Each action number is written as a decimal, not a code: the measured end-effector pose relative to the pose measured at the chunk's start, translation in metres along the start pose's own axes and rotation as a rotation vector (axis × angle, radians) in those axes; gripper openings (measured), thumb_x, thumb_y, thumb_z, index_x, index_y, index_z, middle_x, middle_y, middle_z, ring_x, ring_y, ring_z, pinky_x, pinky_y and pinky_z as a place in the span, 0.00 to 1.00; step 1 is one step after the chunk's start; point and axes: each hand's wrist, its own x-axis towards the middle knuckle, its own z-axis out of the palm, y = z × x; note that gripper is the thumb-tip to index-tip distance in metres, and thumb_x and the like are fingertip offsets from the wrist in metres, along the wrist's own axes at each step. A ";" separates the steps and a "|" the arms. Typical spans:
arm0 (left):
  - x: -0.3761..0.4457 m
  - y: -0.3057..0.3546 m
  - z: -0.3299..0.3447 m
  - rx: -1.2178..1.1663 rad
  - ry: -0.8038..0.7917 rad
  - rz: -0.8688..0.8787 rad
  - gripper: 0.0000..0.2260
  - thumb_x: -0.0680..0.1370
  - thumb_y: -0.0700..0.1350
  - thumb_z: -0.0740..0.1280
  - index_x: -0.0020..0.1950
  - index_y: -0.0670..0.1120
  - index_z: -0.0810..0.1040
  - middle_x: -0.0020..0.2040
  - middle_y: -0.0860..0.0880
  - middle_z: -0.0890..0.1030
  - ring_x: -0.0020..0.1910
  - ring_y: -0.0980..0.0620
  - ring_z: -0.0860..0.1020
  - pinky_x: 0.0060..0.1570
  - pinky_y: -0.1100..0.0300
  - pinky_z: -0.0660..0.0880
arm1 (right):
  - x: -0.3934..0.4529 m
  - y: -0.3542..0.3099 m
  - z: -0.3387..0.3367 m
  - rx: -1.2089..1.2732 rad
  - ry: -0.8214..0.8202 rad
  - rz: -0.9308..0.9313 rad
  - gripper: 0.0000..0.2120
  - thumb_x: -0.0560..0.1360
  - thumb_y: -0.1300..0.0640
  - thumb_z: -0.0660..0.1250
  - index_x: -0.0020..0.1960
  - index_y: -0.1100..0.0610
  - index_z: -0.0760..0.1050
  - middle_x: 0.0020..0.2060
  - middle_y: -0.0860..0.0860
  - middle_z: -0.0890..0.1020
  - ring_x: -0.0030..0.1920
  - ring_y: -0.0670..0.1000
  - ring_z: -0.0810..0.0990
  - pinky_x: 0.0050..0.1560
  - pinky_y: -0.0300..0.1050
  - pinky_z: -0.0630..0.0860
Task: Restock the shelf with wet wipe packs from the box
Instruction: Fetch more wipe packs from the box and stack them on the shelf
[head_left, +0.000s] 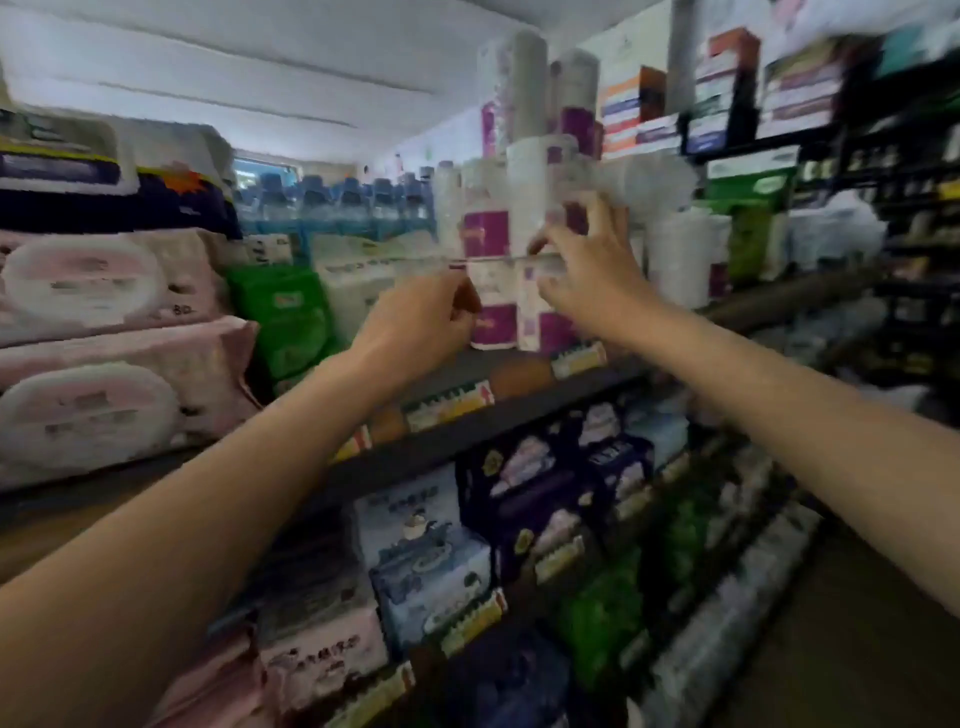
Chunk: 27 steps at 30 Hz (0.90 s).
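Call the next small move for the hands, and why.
Probably seat it: both hands, left hand and right hand, are on the white-and-purple wrapped roll pack above the dark shelf edge. Ease it back; blur hides the grip.
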 end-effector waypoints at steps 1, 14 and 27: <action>-0.011 0.023 0.018 -0.060 -0.041 0.052 0.10 0.76 0.41 0.61 0.53 0.43 0.79 0.52 0.42 0.81 0.53 0.43 0.78 0.52 0.52 0.74 | -0.034 0.020 -0.019 -0.039 -0.007 0.119 0.14 0.73 0.58 0.63 0.59 0.57 0.73 0.69 0.59 0.60 0.70 0.61 0.56 0.68 0.47 0.55; -0.299 0.349 0.185 -0.271 -0.857 0.832 0.11 0.77 0.44 0.59 0.57 0.45 0.75 0.58 0.43 0.79 0.58 0.42 0.76 0.55 0.50 0.73 | -0.592 0.106 -0.270 -0.177 -0.450 1.530 0.08 0.76 0.59 0.63 0.52 0.58 0.79 0.58 0.61 0.78 0.62 0.62 0.73 0.61 0.50 0.69; -0.527 0.460 0.323 -0.175 -1.277 0.751 0.15 0.78 0.46 0.57 0.58 0.42 0.77 0.57 0.41 0.80 0.56 0.41 0.78 0.56 0.49 0.74 | -0.913 0.119 -0.253 -0.177 -0.922 1.642 0.05 0.74 0.55 0.66 0.49 0.54 0.76 0.57 0.57 0.76 0.60 0.58 0.73 0.51 0.43 0.68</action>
